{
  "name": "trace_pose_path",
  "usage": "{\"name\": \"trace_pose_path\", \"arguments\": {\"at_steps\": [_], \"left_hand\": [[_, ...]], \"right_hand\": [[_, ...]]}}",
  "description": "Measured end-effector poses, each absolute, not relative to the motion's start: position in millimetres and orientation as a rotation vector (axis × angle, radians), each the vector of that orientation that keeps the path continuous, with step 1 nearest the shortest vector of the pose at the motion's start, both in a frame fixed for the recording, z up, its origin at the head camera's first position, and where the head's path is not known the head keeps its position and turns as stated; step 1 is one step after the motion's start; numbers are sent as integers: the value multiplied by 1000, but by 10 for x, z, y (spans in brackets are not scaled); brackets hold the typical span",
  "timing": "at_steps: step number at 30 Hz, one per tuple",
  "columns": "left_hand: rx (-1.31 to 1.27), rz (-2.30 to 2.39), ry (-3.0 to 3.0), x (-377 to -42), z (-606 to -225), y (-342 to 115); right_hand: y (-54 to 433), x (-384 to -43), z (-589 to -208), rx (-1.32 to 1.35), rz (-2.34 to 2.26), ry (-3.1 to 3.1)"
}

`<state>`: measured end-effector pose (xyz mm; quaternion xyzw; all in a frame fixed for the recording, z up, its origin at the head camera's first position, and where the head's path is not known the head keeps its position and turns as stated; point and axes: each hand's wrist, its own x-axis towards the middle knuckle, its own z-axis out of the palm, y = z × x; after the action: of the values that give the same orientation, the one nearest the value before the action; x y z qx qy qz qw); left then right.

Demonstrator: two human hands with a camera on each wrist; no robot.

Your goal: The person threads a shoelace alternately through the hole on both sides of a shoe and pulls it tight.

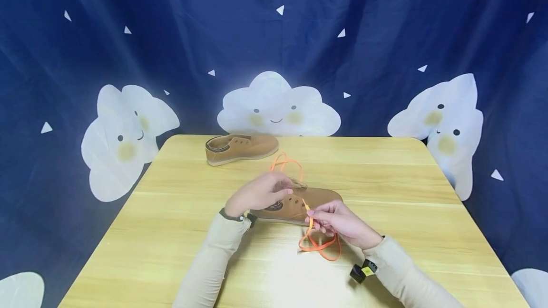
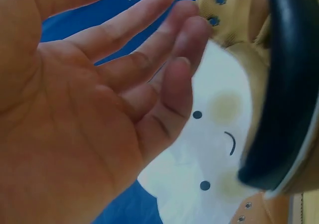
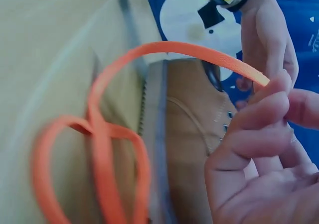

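A brown shoe (image 1: 321,197) lies on the table with its toe to the right, an orange shoelace (image 1: 318,248) running from its eyelets. My right hand (image 1: 342,225) pinches the lace between thumb and fingers, just in front of the eyelets. From that pinch the lace (image 3: 103,149) hangs in loops over the near side, as the right wrist view shows. Over the shoe's opening is my left hand (image 1: 261,191), its fingers loosely bent and holding nothing. In the left wrist view these fingers (image 2: 169,89) lie beside the eyelet flap and the dark collar (image 2: 286,84).
Another brown shoe (image 1: 259,147), without a lace in its eyelets, stands at the table's far edge. More orange lace (image 1: 291,159) loops up behind the nearer shoe. A blue curtain (image 1: 368,51) with white clouds hangs behind the wooden table (image 1: 385,170).
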<state>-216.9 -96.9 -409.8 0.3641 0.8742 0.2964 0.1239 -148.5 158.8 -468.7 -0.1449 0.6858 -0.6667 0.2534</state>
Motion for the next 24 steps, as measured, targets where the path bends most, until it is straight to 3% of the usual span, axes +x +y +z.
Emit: {"name": "trace_pose_path", "arguments": {"at_steps": [24], "left_hand": [[1022,665,2553,-2136,-4285,-791]], "right_hand": [[1519,-1493,-4925,-213,-1861,1661]]}}
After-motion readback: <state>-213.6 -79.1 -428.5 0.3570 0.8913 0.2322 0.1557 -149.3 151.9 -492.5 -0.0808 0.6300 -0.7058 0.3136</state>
